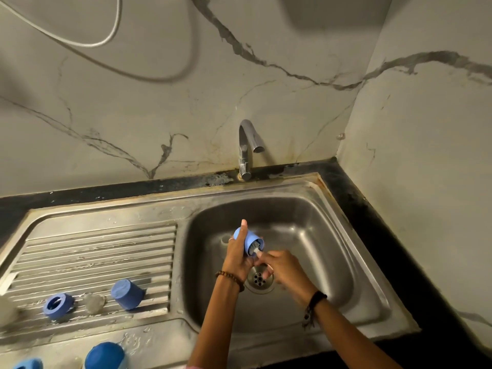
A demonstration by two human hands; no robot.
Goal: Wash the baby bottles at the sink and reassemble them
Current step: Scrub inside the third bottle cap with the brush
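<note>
I see my left hand [237, 255] clenched around a smooth blue plastic cap [249, 239] over the steel sink [306, 227]; my right hand [282, 265], just beside, pinches a bristly brush [255, 247] inside it.

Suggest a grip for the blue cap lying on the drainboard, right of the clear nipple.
Take the blue cap across its side walls, hand coming from above. It lies tipped on the ribbed drainboard, closed end up-left, so the rounded sides look freest.
</note>
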